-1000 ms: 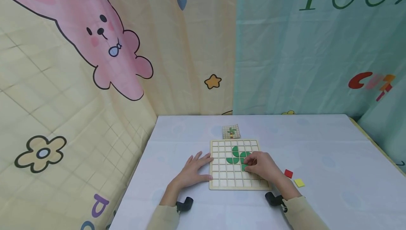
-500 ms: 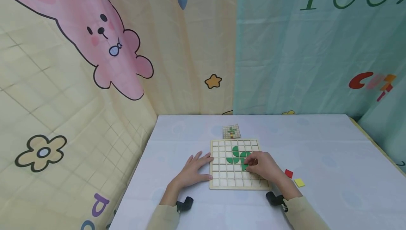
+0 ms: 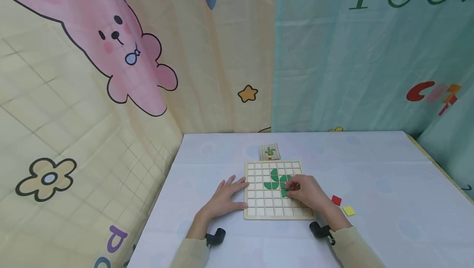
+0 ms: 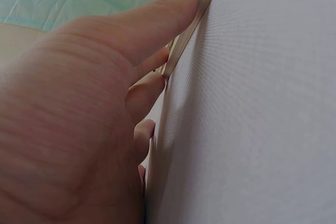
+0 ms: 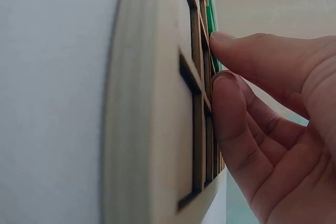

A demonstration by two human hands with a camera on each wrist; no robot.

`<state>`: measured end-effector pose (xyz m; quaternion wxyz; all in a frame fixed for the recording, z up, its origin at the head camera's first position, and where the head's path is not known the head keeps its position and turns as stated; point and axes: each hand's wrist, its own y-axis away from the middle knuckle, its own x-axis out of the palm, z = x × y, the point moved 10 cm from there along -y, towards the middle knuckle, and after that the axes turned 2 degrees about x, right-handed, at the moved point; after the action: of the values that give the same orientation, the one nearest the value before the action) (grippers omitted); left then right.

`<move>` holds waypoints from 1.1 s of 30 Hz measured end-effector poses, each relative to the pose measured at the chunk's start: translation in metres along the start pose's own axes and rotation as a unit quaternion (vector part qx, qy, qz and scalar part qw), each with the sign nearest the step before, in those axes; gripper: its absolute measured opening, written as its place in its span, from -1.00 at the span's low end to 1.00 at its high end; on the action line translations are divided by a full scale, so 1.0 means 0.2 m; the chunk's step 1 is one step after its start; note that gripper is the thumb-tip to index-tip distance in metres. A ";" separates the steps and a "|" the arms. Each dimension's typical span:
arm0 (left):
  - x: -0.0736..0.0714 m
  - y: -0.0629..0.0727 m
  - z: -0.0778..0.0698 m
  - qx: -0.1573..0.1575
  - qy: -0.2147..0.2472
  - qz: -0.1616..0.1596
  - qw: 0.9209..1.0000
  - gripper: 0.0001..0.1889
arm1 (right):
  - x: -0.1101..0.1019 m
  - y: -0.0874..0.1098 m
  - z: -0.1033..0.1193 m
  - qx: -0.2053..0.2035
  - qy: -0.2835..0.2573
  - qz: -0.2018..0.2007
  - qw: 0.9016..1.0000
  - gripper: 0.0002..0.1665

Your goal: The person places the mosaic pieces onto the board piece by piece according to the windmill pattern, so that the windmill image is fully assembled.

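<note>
A square wooden grid board [image 3: 259,212] lies on the table, with several green rounded tiles [image 3: 271,185] set in its cells. My left hand [image 3: 222,200] has its fingers spread, thumb and fingertips touching the board's left edge; the left wrist view shows the thumb against the wooden rim [image 4: 185,38]. Over the right half of the board, my right hand [image 3: 307,190] has thumb and fingers bent together at a green tile [image 3: 284,193]. In the right wrist view the fingertips pinch at the green tile [image 5: 211,17] in the grid; the fingers partly hide it.
Behind the board lies a small pattern card [image 3: 269,152] showing a green figure on a grid. A red square tile [image 3: 336,200] and a yellow square tile [image 3: 349,211] lie on the table [image 3: 389,177] by the right forearm. Printed curtains [image 3: 222,54] stand behind and to the left.
The right hand stays at the same green tile with only very slight finger movement. The left hand keeps its place at the board's edge. The head view shifts slightly.
</note>
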<state>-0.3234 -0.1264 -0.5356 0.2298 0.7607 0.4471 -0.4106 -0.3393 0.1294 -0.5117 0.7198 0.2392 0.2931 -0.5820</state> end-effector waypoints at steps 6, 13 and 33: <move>0.01 0.00 0.00 0.008 0.007 0.001 1.000 -0.19 | -0.01 0.01 0.00 0.000 -0.013 0.003 1.000 -0.81; 0.01 0.00 0.00 0.003 -0.003 0.001 1.000 -0.21 | -0.08 0.03 0.00 -0.016 -0.022 0.001 1.000 -0.85; -0.01 0.00 -0.01 -0.001 -0.001 0.004 1.000 -0.21 | -0.32 0.09 -0.06 0.005 0.043 -0.014 0.999 -0.80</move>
<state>-0.3231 -0.1255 -0.5327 0.2324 0.7622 0.4441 -0.4097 -0.3322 0.1865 -0.4765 0.6970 0.2636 0.3243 -0.5826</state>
